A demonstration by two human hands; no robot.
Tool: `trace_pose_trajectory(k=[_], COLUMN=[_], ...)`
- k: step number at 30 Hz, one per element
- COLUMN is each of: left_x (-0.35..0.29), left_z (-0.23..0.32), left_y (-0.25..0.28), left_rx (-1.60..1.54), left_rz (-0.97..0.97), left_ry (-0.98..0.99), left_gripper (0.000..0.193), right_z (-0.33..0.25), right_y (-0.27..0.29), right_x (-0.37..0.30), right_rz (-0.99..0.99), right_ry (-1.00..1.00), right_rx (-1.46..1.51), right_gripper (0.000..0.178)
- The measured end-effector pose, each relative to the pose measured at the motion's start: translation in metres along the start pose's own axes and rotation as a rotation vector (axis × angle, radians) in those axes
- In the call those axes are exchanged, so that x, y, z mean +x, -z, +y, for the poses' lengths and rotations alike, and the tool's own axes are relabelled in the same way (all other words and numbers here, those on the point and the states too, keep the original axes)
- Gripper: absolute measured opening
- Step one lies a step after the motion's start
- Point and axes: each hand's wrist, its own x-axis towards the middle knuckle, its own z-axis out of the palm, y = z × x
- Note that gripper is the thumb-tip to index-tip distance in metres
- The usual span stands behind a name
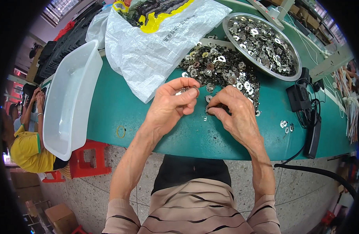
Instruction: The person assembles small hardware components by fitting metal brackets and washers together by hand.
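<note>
Small round metal pieces with cut-out centres lie in a heap (224, 64) on the green table. My left hand (167, 102) is raised just short of the heap, its fingers curled round several of these metal pieces (184, 91). To its right, my right hand (236, 111) is low over the near edge of the heap. Its thumb and forefinger are pinched on a small metal piece (207, 109), mostly covered by the fingertips. A few loose metal discs (210, 87) lie between the two hands.
A steel bowl (231, 32) full of metal pieces stands behind the heap. A white woven sack (136, 58) lies at the back, a white plastic tub (95, 74) at the left. On the right are a black adapter with cables (297, 97) and a few discs (286, 130). Another person (29, 152) sits far left.
</note>
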Motion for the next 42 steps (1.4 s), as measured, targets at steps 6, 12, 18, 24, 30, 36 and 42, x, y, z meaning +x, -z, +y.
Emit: trace_pose_trajectory(k=[6,12,18,24,30,36,42], left_x=[0.001,0.001,0.001,-0.002,-0.002,-0.003,-0.003], left_z=[0.001,0.001,0.000,0.000,-0.002,-0.008,-0.008], left_y=[0.003,0.004,0.001,-0.003,-0.007,-0.010,-0.013], left_rx=[-0.079,-0.134,-0.065,0.048,0.173,0.349,0.404], left_rz=[-0.050,-0.066,-0.040,-0.007,-0.013,-0.064,-0.066], left_ry=[0.066,0.051,0.044,0.066,0.059,0.002,-0.016], left_gripper=[0.016,0.015,0.011,0.022,0.019,0.016,0.009], right_z=[-0.004,-0.001,-0.002,-0.001,-0.001,-0.003,-0.005], right_y=[0.002,0.001,0.003,0.003,0.004,0.006,0.005], right_x=[0.001,0.001,0.002,0.002,0.002,0.003,0.003], right_rz=[0.057,0.043,0.062,0.082,0.116,0.130,0.116], right_ry=[-0.213,-0.262,-0.321,-0.331,-0.339,-0.359,-0.351], right_rx=[0.254,0.393,0.465,0.559,0.615,0.684,0.741], right_gripper=[0.008,0.008,0.008,0.008,0.010,0.011,0.011])
